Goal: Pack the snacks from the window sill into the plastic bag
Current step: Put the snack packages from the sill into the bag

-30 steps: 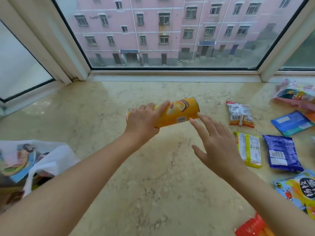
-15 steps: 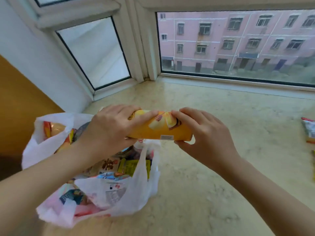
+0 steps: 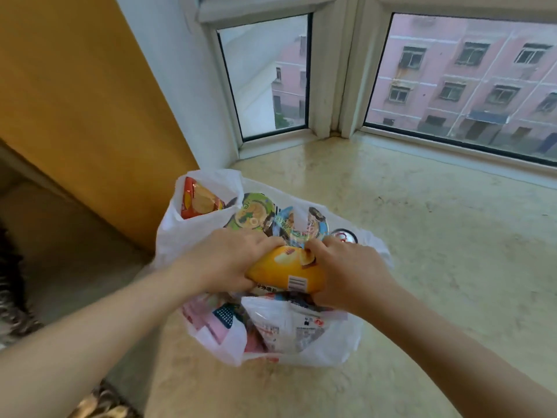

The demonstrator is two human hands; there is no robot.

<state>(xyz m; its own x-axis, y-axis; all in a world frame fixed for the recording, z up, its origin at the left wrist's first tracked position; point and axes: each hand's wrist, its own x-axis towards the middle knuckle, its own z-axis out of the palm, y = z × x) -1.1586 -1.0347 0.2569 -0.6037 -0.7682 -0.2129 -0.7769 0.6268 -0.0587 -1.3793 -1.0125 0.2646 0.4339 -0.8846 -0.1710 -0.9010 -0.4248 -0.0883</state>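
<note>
A yellow chip can (image 3: 286, 271) lies sideways over the open mouth of a white plastic bag (image 3: 337, 348) that sits on the marble window sill (image 3: 437, 251). My left hand (image 3: 232, 260) grips the can's left end and my right hand (image 3: 346, 270) grips its right end. Inside the bag lie several snacks: a red chip packet (image 3: 197, 202), round cup lids (image 3: 256, 214) and flat wrapped packs (image 3: 289, 327). Both ends of the can are hidden under my fingers.
A yellow wall panel (image 3: 90, 116) stands left of the bag, with the sill's left edge just beside it. White window frames (image 3: 331, 86) close off the sill at the back. Bare sill stretches to the right of the bag.
The can travelled left from the middle of the sill to the bag. My right hand took hold of its right end, and both hands have lowered it onto the bag's mouth.
</note>
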